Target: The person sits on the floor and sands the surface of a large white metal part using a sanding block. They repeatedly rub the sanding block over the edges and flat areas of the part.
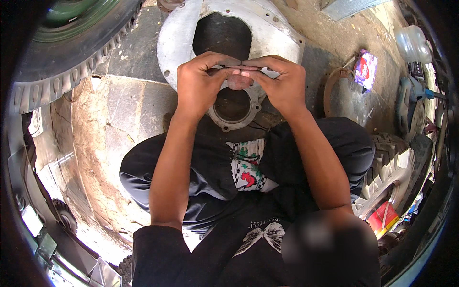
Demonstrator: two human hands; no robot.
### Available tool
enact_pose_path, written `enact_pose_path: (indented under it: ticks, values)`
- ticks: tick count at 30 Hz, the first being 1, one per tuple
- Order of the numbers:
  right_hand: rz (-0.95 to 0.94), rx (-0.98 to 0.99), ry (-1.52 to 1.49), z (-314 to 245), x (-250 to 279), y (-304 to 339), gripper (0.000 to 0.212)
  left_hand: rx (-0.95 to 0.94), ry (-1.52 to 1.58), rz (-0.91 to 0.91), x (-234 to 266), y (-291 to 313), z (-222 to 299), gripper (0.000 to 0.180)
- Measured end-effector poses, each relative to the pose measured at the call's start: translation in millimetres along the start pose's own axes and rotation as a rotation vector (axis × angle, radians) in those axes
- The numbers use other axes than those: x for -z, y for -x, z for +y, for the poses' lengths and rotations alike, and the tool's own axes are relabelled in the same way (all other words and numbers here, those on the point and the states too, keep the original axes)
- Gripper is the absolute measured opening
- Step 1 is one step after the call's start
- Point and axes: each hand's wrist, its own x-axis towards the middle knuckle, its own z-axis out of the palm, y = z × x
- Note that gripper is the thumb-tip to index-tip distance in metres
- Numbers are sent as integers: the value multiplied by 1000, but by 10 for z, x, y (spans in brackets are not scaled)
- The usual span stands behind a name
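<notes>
The left hand (203, 79) and right hand (282, 79) meet at their fingertips, each pinching a small brownish piece (240, 82) between thumb and fingers; its lower part shows below the thumbs, while the fingers cover the rest. The piece is between the two hands, seen over the middle of a silver-grey housing (275, 36), between its large dark opening and its smaller round one; whether it touches the metal there, I cannot tell. The housing has small holes along its edge, and lugs stand out around the smaller opening. Nearer the body, the bare forearms run between bent knees in dark trousers (330, 138), and a patterned cloth (248, 165) with a red rooster lies between the legs. The black shirt (215, 258) bears a pale butterfly print; a blurred patch hides part of it at the lower right. Farther out on the left, a big tyre (62, 88) with a green rim (71, 21) fills the upper corner, above a worn, stained floor (122, 103). To the right are a rusty curved band (330, 93), a purple packet (366, 71), a clear jar (412, 44) and, lower down, a red and yellow container (382, 217).
</notes>
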Motion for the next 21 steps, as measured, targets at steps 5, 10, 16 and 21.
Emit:
enact_pose_path:
  ticks: [5,10,16,21]
  values:
    - [15,198,181,73,9,-35,20,-15,-91,66,-46,-1,24,20]
    - [102,288,195,116,-50,-31,22,87,-54,79,-72,15,52,18]
    - [110,354,282,108,-40,-31,23,23,-82,92,-89,21,65,16]
    - [77,238,189,4,-18,-11,24,19,-86,44,-57,16,71,17]
